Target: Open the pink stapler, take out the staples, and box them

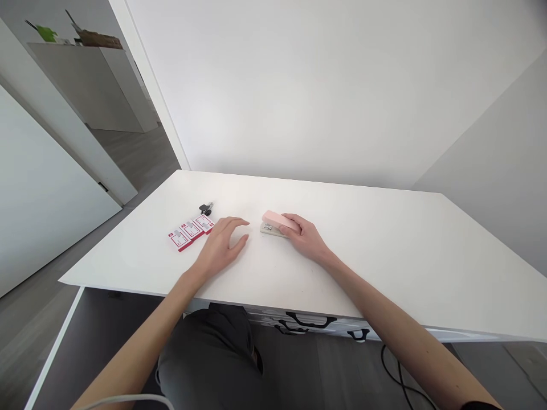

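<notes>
A pink stapler [277,220] with a pale base lies on the white table, its front end pointing left. My right hand [304,236] is wrapped round its rear part, which the fingers partly hide. To the left of the stapler, my left hand [222,245] hovers over or rests on the table with thumb and fingers apart and nothing between them; I cannot tell whether it touches the surface. Just beyond that hand lie several red-and-white cards [190,230], side by side and slightly overlapped. Behind the cards sits a small black binder clip [205,209].
The white tabletop [384,250] meets a white wall at the back. Drawers with black handles [311,322] are below the front edge. A black cable [404,381] trails on the floor at right. A doorway opens at left, with a cabinet [89,85] beyond.
</notes>
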`<state>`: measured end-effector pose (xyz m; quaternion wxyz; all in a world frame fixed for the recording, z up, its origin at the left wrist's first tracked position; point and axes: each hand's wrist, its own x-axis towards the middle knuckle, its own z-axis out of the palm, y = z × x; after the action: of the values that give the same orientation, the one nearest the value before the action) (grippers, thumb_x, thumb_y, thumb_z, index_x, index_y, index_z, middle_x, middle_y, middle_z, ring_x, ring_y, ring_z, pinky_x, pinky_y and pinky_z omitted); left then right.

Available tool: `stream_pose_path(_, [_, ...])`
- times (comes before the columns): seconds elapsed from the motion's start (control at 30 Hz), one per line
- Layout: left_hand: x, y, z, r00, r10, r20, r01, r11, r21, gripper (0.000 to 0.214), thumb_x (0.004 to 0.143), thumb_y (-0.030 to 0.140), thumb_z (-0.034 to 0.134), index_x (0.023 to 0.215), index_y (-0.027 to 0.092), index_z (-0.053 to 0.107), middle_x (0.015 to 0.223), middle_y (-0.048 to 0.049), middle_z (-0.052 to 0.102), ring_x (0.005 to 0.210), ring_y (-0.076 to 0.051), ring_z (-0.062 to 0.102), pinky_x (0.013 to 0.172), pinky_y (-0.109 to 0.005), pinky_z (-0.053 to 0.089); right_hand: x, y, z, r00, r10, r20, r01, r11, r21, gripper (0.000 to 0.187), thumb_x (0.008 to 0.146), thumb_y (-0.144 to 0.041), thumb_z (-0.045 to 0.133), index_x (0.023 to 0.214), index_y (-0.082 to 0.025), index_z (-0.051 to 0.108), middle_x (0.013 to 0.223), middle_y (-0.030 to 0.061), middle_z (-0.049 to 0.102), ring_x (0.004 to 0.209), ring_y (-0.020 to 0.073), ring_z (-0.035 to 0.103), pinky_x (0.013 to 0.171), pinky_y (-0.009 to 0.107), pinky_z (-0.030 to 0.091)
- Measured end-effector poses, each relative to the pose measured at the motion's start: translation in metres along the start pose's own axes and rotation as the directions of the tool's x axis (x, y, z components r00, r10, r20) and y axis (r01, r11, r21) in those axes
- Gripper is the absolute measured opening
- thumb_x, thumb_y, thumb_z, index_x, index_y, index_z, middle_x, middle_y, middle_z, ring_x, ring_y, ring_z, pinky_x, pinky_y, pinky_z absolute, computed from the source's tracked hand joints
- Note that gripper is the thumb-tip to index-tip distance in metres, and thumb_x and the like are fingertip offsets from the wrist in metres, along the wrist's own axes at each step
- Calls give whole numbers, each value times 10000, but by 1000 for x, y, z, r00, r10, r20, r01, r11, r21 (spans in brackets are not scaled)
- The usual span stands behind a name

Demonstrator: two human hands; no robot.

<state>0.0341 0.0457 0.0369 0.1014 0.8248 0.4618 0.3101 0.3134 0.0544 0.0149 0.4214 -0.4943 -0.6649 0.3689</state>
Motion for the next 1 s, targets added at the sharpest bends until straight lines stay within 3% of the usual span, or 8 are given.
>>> stream_pose_path(0.1, [16,5,19,998,-53,24,55,995,-87,357,1015,479,588,1272,246,668,1336,-90,698,1288,-287,600,1134,-486,471,0,-1,-1,997,-71,43,71,997,3,387,991,-515,623,1286,-273,685,1330,57,727,1178,260,672,1021,424,535])
stream_pose_path(0.23, [29,9,31,995,-73,69,85,981,-175,351,982,534,658,1176,253,739,1252,-73,740,1210,-287,618,1066,-457,495,1,0,-1,986,-139,89,137,990,26,364,1014,-503,603,1283,-265,664,1313,64,716,1168,254,662,1026,418,528])
stream_pose_path(0.43, [35,10,32,995,-90,47,100,957,-274,239,961,476,685,1067,283,778,1143,-38,775,1088,-261,643,966,-418,498,2,0,-1,983,-152,105,148,988,47,359,1032,-500,591,1310,-277,634,1340,59,708,1176,253,662,1020,411,533])
stream_pose_path(0.67, [31,14,33,990,-135,34,139,952,-273,161,932,407,698,928,254,747,908,-6,750,895,-206,636,816,-358,472,-2,-4,4,978,-187,88,187,982,13,330,1028,-481,610,1289,-281,632,1310,65,721,1169,267,670,1011,429,544])
stream_pose_path(1.0, [30,15,38,994,-87,69,103,955,-277,344,949,502,714,779,211,642,805,1,644,709,-149,537,663,-303,423,-5,-3,9,971,-227,80,235,966,-110,305,1037,-494,597,1257,-283,617,1258,83,719,1127,291,672,978,457,540])
